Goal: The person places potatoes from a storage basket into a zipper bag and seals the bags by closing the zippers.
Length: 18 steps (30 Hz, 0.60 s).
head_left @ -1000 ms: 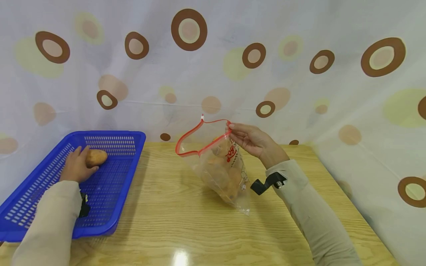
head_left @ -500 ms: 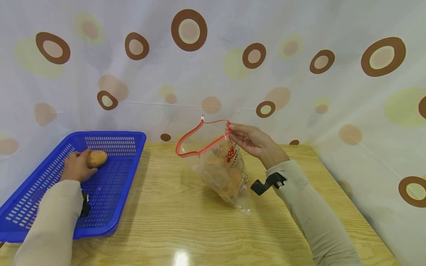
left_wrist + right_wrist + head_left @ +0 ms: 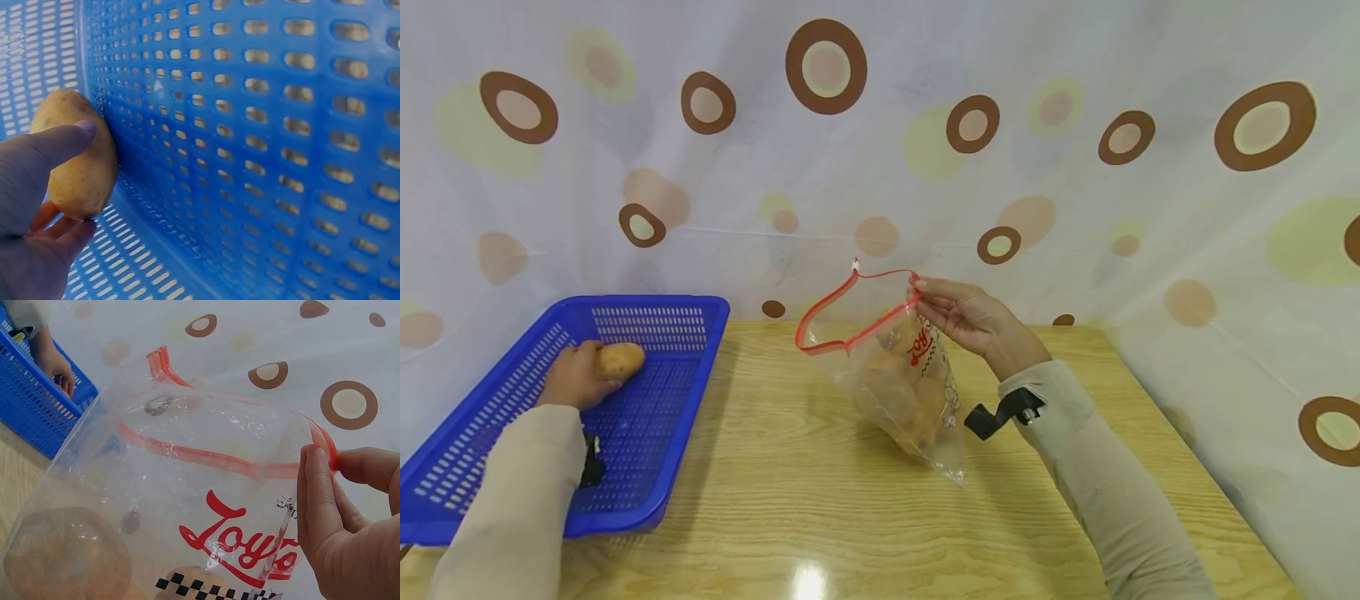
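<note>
I've got a pale sheet (image 3: 737,167) as bkgd behind the table (image 3: 760,467), printed w/ brown rings (image 3: 826,102) plus faint peach & yellow-green spots (image 3: 876,237). Thin crease (image 3: 737,231) runs low across it. On my R a side wall (image 3: 1225,333) w/ same pattern angles toward my cam; can't tell from here if it's the same sheet or a separate pc. Table's lt. wood, wavy grain, w/ a bright glare (image 3: 808,581) near btm. ctr. of my head view.
</note>
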Motion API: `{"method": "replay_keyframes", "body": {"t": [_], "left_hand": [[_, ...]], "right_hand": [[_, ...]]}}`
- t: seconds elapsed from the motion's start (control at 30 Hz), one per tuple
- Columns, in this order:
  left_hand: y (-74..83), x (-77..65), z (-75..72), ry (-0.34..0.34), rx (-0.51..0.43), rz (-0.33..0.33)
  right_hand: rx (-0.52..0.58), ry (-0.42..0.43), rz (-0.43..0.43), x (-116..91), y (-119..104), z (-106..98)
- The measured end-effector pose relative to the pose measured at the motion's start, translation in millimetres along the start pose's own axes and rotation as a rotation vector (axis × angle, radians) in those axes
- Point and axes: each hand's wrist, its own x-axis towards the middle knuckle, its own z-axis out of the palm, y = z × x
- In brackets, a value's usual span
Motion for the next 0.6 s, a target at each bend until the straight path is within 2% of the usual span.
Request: {"method": "replay_keyframes", "body": {"t": [0.23,0.33,0.47,0.6], "left_hand": [[-5.8,1.8,-12.0,-0.025,-0.013,0.044],[-5.6,2.7,-17.5,0.006,-0.026,0.056],[8.5,7.4,-25.9,0.041,-0.067,0.041],[32.0,11.8,-40.6,0.02,-0.114,-0.009]], "right_hand": [[-0.003,-0.01,0.005,0,0,0],[-0.002,-0.009,0.01,0,0,-1],[0.004,0.007,0.013,1,0,-2],[-0.002,-0.004,0.016,3,1,0]]}}
